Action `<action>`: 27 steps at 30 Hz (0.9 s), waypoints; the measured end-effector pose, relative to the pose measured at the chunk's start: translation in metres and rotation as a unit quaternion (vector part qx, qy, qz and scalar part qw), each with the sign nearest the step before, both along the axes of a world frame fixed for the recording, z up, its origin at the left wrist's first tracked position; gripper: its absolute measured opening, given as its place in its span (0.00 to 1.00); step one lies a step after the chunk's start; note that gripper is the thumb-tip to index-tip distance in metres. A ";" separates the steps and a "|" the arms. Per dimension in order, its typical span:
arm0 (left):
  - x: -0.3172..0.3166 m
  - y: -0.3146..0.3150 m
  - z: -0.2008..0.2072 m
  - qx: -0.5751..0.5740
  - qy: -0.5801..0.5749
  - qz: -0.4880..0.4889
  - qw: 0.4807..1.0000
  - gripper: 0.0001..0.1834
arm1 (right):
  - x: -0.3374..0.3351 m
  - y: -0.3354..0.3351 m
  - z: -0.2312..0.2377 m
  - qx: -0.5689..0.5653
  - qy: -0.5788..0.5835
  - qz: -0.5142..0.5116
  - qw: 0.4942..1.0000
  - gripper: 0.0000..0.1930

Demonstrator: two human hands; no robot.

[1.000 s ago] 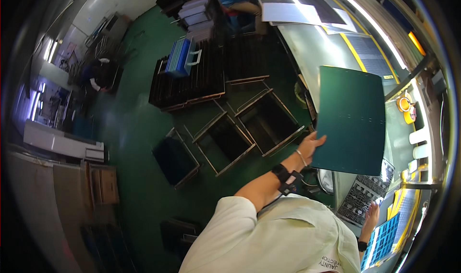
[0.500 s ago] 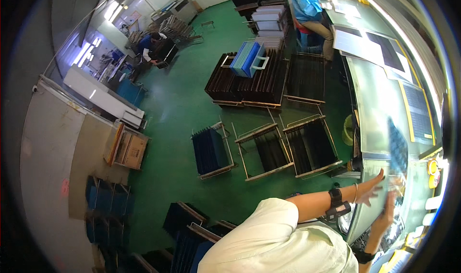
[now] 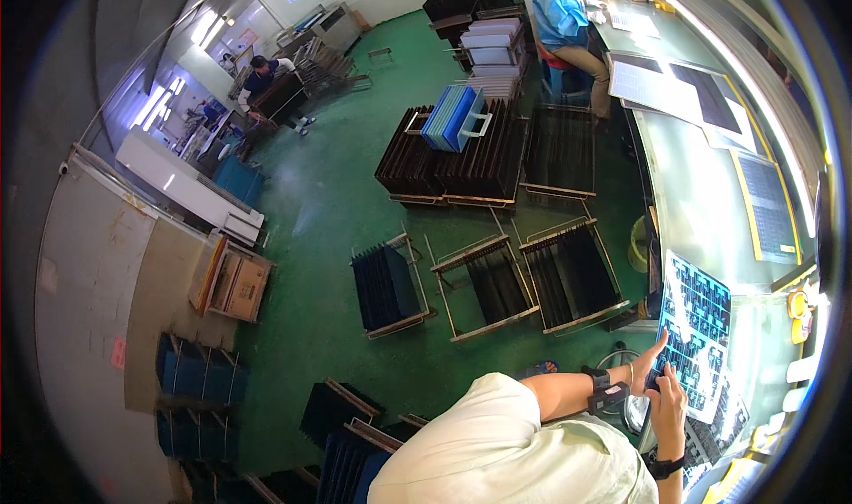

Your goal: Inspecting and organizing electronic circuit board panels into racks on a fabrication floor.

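A blue circuit board panel (image 3: pixel 697 313) with rows of dark patterns is held at a tilt over the bench, bright glare covering part of its face. My left hand (image 3: pixel 650 364) grips its left edge, thumb up along the side. Lower down, my right hand (image 3: pixel 669 401) has its fingers closed at the panel's bottom left corner. Beneath and beside the panel lie more dark patterned sheets (image 3: pixel 732 415), partly hidden by it.
The pale bench (image 3: pixel 692 202) runs along the right, bearing a yellow-edged dark panel (image 3: pixel 765 207) and tape rolls (image 3: pixel 799 304). Slotted racks (image 3: pixel 572 273) stand on the green floor at left. A person in blue (image 3: pixel 561 16) sits farther along; another (image 3: pixel 271 82) carries a dark rack.
The panel, blurred over the bench before, has come nearer and its face now shows clearly. Both hands have drawn back to the left with it. The far person has straightened up.
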State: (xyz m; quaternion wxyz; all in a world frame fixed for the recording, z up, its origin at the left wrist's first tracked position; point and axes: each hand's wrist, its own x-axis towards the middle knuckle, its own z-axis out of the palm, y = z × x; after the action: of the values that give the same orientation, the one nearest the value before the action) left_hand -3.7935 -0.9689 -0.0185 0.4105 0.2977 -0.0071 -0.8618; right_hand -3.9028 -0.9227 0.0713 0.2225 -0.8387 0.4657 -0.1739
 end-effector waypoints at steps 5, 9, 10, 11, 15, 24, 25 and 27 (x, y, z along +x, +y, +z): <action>0.000 0.005 -0.012 0.086 0.167 -0.084 0.979 0.38 | 0.004 0.004 -0.016 -0.077 0.063 0.052 0.994 0.08; -0.001 -0.001 -0.018 0.051 0.140 0.017 0.989 0.37 | 0.001 0.000 -0.015 -0.066 0.056 0.093 0.992 0.07; -0.002 -0.003 -0.016 -0.005 0.082 0.031 0.996 0.37 | 0.001 -0.003 -0.015 -0.199 0.046 0.096 0.974 0.07; -0.007 -0.005 -0.012 -0.005 0.085 0.026 0.996 0.38 | -0.003 -0.005 -0.012 -0.098 0.092 0.068 0.989 0.08; 0.010 -0.009 0.002 -0.034 0.181 -0.056 0.981 0.40 | -0.008 -0.018 -0.002 -0.048 -0.141 -0.177 0.973 0.07; 0.046 -0.010 -0.014 -0.032 -0.157 -0.075 0.984 0.15 | -0.165 -0.056 0.038 -0.132 -0.425 -0.467 0.764 0.11; 0.065 -0.009 -0.011 -0.016 -0.186 -0.060 0.981 0.15 | -0.201 -0.046 0.042 -0.126 -0.494 -0.467 0.722 0.09; 0.111 0.001 -0.003 -0.023 -0.221 -0.006 0.975 0.16 | -0.259 -0.017 0.033 -0.101 -0.517 -0.529 0.666 0.06</action>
State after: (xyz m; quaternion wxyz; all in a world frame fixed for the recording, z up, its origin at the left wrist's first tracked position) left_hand -3.6825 -0.9679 -0.0218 0.4007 0.4710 -0.1192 -0.7768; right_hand -4.1616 -0.9398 0.1041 0.2122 -0.2446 0.6210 -0.7138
